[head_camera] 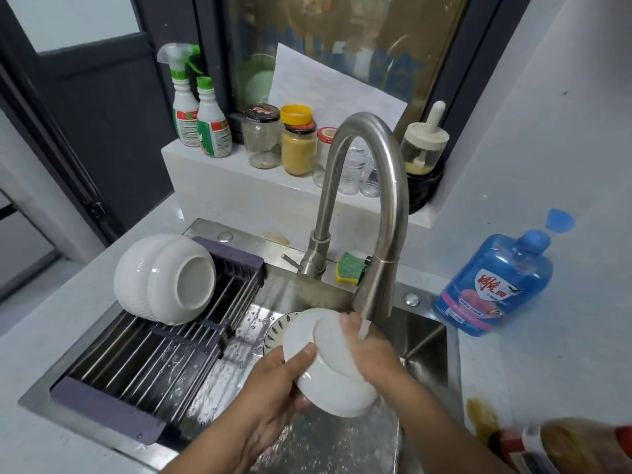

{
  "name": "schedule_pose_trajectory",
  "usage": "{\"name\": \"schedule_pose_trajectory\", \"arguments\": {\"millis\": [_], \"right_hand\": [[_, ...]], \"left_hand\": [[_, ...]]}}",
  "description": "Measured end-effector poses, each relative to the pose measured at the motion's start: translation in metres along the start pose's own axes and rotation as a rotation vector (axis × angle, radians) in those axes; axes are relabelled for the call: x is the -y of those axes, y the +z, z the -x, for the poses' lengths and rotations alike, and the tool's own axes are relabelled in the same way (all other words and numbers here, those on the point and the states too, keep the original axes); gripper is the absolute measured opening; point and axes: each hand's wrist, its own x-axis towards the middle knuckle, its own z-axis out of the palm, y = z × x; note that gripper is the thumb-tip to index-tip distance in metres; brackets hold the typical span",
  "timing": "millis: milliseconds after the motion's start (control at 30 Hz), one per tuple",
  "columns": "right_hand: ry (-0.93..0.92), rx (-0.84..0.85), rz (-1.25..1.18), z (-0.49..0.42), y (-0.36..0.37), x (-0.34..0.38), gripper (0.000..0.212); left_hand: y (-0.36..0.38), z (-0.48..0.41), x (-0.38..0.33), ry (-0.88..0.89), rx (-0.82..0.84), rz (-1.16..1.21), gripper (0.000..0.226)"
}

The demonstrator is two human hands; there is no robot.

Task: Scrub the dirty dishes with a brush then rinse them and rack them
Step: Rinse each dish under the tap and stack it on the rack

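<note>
Over the sink [424, 340], a white bowl [328, 381] is held tilted, base up, beneath the faucet [376, 172]. The left hand [273, 398] grips the bowl's rim, thumb on the outer wall. The right hand [372, 354] lies on the bowl's base under the water stream [364, 328]; blur hides whether its fingers curl. On the rack [136, 371], left, two white bowls [164, 278] lie nested on their sides. A blue detergent bottle [496, 285] stands on the bench [547, 371].

White ceramic bowl [328, 374]: wet, tilted, foot upward, held above steel sink [422, 336]. Two white ribbed bowls [164, 278]: nested sideways at far end of steel-rod drying rack [143, 367].
</note>
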Motion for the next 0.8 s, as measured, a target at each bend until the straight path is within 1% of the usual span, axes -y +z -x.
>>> {"name": "schedule_pose_trajectory", "arguments": {"millis": [67,100,133,200,267,300,333,400,433,467,500,533,600,633,700,733,800], "right_hand": [[0.074,-0.054,-0.087,-0.002,-0.011,0.004,0.047],[0.096,-0.054,-0.158,-0.004,-0.015,0.003,0.04],[0.128,-0.057,-0.317,-0.007,-0.016,-0.001,0.036],[0.179,-0.027,-0.589,-0.014,-0.015,-0.011,0.034],[0.186,0.015,-0.726,-0.012,-0.012,-0.013,0.034],[0.194,0.032,-0.741,-0.007,-0.012,-0.01,0.031],[0.188,0.034,-0.774,-0.001,-0.011,-0.007,0.026],[0.155,0.059,-0.829,0.008,-0.01,0.0,0.018],[0.136,0.054,-0.838,0.013,-0.007,0.003,0.018],[0.109,0.029,-0.827,0.017,-0.002,0.005,0.019],[0.076,-0.014,-0.822,0.021,0.003,0.008,0.02],[0.032,-0.057,-0.831,0.023,0.007,0.011,0.02],[-0.017,-0.104,-0.835,0.028,0.011,0.013,0.019],[-0.037,-0.122,-0.848,0.029,0.011,0.013,0.018],[-0.068,-0.135,-0.857,0.034,0.004,0.015,0.016],[-0.082,-0.13,-0.866,0.036,0.001,0.016,0.014],[-0.096,-0.127,-0.888,0.041,-0.001,0.017,0.014]], "left_hand": [[-0.005,0.0,-0.004,-0.021,0.033,0.021,0.025],[-0.01,-0.002,-0.005,-0.035,0.041,0.043,0.027],[-0.016,-0.005,-0.005,-0.05,0.05,0.074,0.03],[-0.025,-0.01,-0.006,-0.059,0.073,0.125,0.035],[-0.029,-0.02,-0.002,-0.029,0.06,0.139,0.034],[-0.027,-0.023,-0.001,-0.013,0.035,0.097,0.034],[-0.026,-0.026,0.003,0.009,-0.011,0.006,0.036],[-0.019,-0.031,0.01,0.062,-0.112,-0.327,0.046],[-0.015,-0.033,0.012,0.109,-0.145,-0.512,0.057],[-0.01,-0.036,0.014,0.165,-0.164,-0.652,0.071],[-0.004,-0.04,0.018,0.224,-0.148,-0.752,0.081],[0.006,-0.04,0.019,0.282,-0.124,-0.839,0.082],[0.025,-0.04,0.021,0.35,-0.078,-0.976,0.071],[0.03,-0.042,0.021,0.367,-0.048,-0.993,0.066],[0.034,-0.049,0.017,0.355,-0.035,-0.946,0.066],[0.032,-0.055,0.014,0.34,-0.06,-0.906,0.07],[0.035,-0.065,0.008,0.279,-0.163,-0.797,0.074]]}}
